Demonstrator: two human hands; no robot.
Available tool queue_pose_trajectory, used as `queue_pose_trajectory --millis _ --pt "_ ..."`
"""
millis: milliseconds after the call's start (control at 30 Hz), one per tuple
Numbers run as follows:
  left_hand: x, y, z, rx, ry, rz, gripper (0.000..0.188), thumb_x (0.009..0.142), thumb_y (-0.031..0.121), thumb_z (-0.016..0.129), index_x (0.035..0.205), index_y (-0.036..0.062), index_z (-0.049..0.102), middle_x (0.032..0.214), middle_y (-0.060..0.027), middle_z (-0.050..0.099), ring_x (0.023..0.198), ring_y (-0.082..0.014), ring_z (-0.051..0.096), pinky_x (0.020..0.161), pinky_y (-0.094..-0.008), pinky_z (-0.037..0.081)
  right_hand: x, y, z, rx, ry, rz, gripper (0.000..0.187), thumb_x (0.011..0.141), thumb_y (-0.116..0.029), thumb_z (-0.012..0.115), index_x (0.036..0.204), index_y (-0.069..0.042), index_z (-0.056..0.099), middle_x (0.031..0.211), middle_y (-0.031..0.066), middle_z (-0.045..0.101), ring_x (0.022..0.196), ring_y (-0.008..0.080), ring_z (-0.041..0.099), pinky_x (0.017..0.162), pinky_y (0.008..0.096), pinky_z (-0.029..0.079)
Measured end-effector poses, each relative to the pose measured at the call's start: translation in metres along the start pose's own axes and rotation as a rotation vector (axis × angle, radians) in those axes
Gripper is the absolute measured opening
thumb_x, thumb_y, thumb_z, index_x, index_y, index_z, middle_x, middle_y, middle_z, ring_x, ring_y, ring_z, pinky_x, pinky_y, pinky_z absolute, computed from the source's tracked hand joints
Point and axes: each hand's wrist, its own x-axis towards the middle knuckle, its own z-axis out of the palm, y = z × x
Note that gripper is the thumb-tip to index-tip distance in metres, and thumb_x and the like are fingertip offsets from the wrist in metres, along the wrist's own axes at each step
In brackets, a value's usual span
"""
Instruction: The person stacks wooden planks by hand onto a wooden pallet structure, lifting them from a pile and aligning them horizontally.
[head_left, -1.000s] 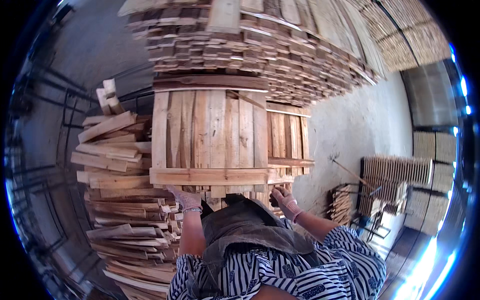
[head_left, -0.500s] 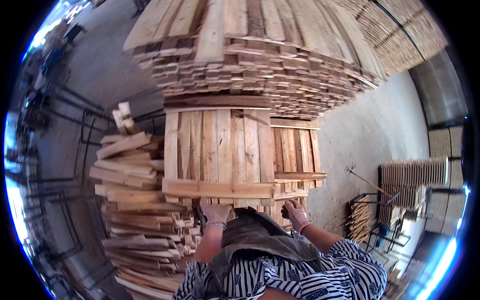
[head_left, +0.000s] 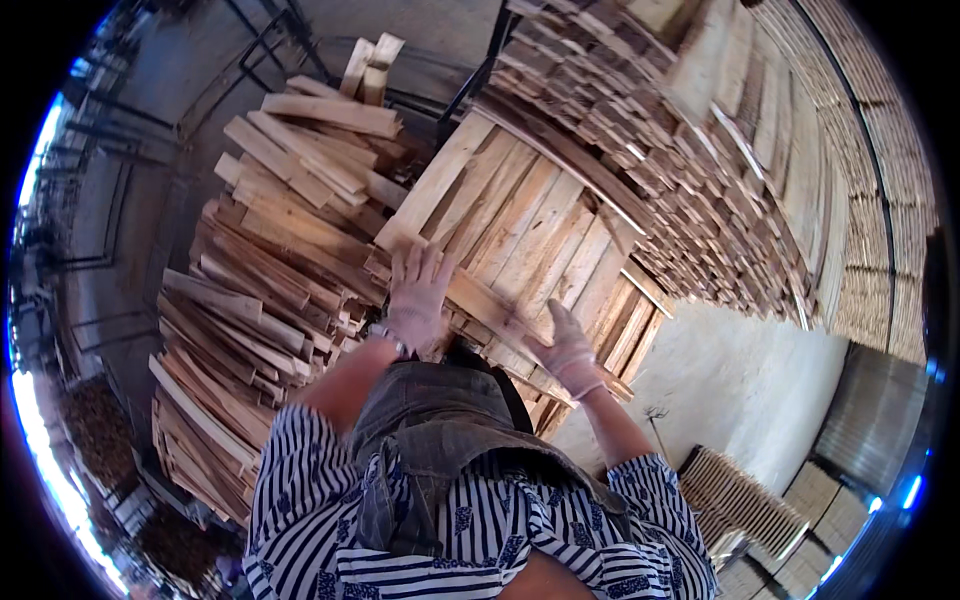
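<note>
Both my hands wear pale thin gloves. My left hand is spread flat, its fingertips reaching over the left part of a long crosswise board. That board lies along the near edge of a layer of side-by-side wooden slats. My right hand is by the board's right part, thumb and fingers apart, nothing held; blur hides whether it touches the wood. A second darker board runs along the layer's far edge.
Loose wooden pieces are heaped at my left. A tall stack of planks stands beyond the slats, to the right. Pale concrete floor shows at right, with a stack of thin slats on it. Black metal frames stand far left.
My view has turned left, so the slats now lie slanted. My left hand has come up over the near board with fingers spread; my right hand has moved in towards that board.
</note>
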Motion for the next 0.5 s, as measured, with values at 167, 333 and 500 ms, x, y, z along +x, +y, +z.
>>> queue_pose_trajectory --millis 167,333,500 --pt "0.044 -0.044 0.037 0.407 -0.188 0.245 0.047 0.087 0.022 0.059 0.132 0.0102 0.057 0.126 -0.0122 0.060 0.127 -0.0331 0.050 0.111 -0.0600 0.030 0.036 -0.073 0.033 -0.327 -0.148 -0.208 0.093 0.080 -0.042 0.079 0.154 -0.009 0.032 0.142 0.0206 0.051 0.126 0.0401 0.054 0.107 0.0474 0.045" --pt "0.035 -0.054 0.024 0.455 -0.236 0.280 0.025 0.089 0.022 0.057 0.112 0.0143 0.065 0.103 -0.0040 0.063 0.102 -0.0247 0.059 0.093 -0.0497 0.042 0.047 -0.090 0.035 -0.219 -0.158 -0.127 0.075 0.082 -0.035 0.076 0.146 -0.016 0.042 0.134 0.0167 0.056 0.120 0.0388 0.057 0.101 0.0502 0.047" --pt "0.026 -0.068 0.034 0.246 -0.231 0.237 0.036 0.085 0.027 0.063 0.117 0.0114 0.064 0.116 -0.0090 0.061 0.114 -0.0291 0.055 0.100 -0.0485 0.038 0.063 -0.101 0.028 -0.340 -0.294 -0.097 0.084 0.084 -0.042 0.075 0.153 -0.014 0.037 0.143 0.0223 0.050 0.131 0.0414 0.051 0.109 0.0506 0.044"
